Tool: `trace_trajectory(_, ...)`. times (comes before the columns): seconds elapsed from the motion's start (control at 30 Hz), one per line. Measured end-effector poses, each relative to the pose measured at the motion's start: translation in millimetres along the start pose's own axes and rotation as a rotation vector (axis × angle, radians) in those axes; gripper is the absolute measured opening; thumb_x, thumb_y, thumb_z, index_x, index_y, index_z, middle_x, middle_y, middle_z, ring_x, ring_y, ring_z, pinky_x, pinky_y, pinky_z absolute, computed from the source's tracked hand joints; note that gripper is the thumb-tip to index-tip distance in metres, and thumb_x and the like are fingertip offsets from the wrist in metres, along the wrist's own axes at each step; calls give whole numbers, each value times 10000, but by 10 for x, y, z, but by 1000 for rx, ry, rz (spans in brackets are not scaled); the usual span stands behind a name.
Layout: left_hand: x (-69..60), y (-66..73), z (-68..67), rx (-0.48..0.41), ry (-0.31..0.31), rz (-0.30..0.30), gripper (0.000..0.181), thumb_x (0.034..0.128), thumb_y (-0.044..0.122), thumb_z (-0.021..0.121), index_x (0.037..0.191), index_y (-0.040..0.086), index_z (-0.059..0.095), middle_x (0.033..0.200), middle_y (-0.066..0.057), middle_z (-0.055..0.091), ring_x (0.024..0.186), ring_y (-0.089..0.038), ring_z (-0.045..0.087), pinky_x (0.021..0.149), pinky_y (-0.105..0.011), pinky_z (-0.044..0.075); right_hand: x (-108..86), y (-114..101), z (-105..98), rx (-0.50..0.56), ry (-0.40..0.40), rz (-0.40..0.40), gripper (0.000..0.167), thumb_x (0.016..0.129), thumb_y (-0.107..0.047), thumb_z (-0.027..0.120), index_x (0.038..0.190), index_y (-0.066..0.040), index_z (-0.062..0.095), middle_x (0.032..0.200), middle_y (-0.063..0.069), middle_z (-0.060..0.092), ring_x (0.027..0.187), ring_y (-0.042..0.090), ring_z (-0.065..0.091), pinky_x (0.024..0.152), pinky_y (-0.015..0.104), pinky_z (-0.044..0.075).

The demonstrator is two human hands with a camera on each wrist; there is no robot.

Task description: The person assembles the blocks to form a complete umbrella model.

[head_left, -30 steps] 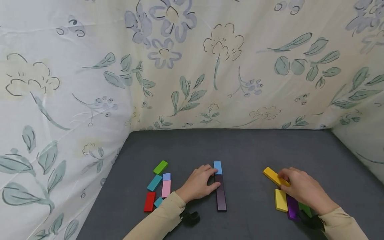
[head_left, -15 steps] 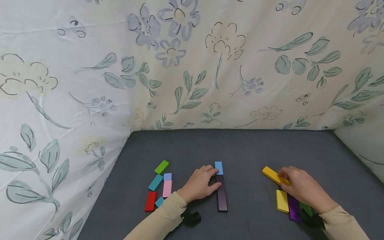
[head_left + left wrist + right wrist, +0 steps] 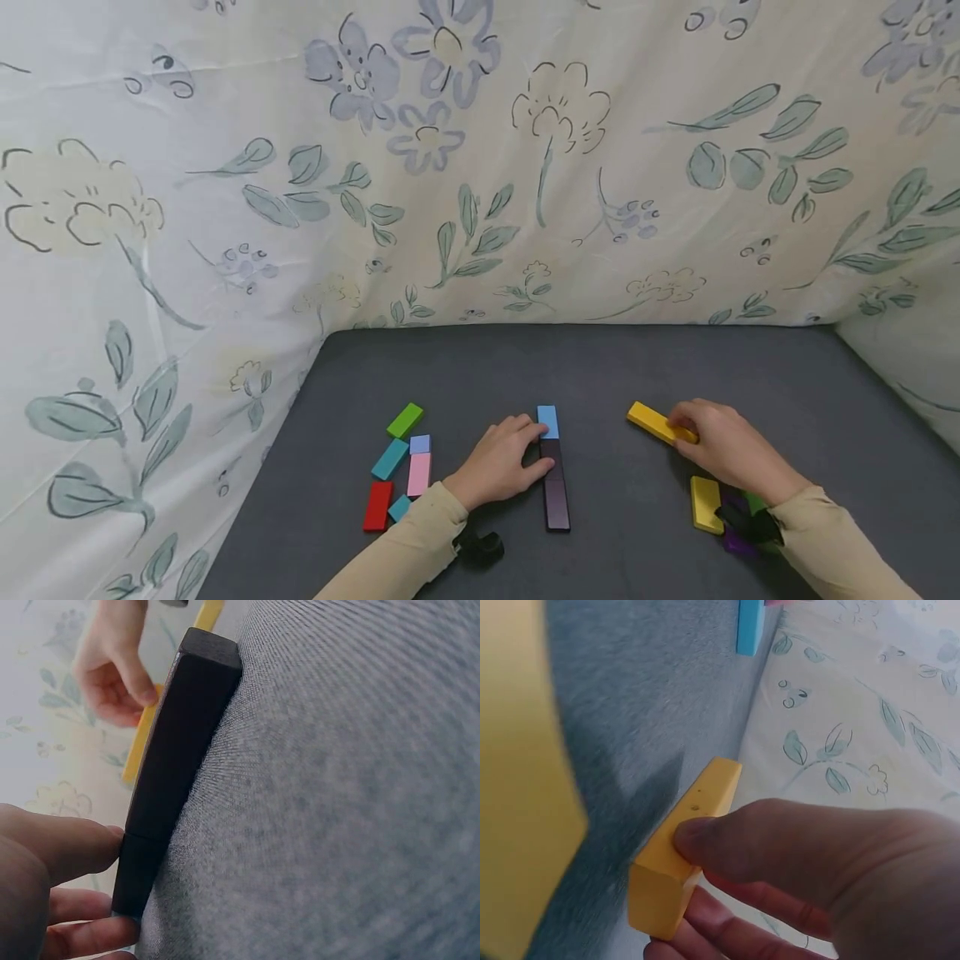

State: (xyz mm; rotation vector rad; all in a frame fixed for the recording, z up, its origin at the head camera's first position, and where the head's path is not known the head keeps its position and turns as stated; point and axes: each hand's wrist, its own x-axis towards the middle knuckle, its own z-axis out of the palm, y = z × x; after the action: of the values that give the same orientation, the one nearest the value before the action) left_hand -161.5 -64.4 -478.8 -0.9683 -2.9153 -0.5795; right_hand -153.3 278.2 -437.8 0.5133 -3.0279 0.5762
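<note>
My right hand (image 3: 723, 437) pinches an orange-yellow rectangular block (image 3: 651, 422) between thumb and fingers. In the right wrist view this block (image 3: 686, 836) is apart from the dark surface, its shadow beside it. My left hand (image 3: 501, 460) rests its thumb and fingertips along the left side of a straight row of blocks. The row has a light blue block (image 3: 548, 421) at the far end, then a dark purple block (image 3: 551, 458), then a greyish purple block (image 3: 556, 504) nearest me. The left thumb (image 3: 94, 844) touches the row near a joint.
Left of my left hand lie green (image 3: 405, 421), teal (image 3: 390, 459), red (image 3: 378, 505), pink (image 3: 419, 475) and periwinkle (image 3: 420, 444) blocks. Below my right wrist are a yellow block (image 3: 706, 505) and partly hidden purple and green blocks. Floral cloth (image 3: 585, 167) surrounds the dark table (image 3: 480, 367).
My right hand has moved left and away from me with the orange-yellow block, off the yellow, purple and green group. My left hand has stayed on the row.
</note>
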Motion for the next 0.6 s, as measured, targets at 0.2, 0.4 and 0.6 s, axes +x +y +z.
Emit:
trace_trajectory(0.2,-6,8,-2,-3,3,5,459,1018,411,665,1398,155,649,1138,24,630,973,-102,533,850,-305,457,181,-84,40,11,-7,-40,189,868,-68,813,1045,-69,746,958,41,678,787,157,594,678,371,534)
trace_trajectory(0.4,-2,-5,11,5,-7,-4,460,1018,429,657,1400,171,647,1138,41,626,965,-88,523,854,-299,460,416,-187,105,25,-1,-89,174,876,-45,792,1043,-70,750,992,57,701,798,154,600,700,362,545)
trace_trajectory(0.6,11,0,1,9,-13,-4,471,1016,438,660,1404,171,645,1140,46,626,962,-84,518,846,-286,458,670,-312,157,41,-10,-134,180,877,-29,791,1047,-56,741,1017,81,706,849,186,633,767,409,587)
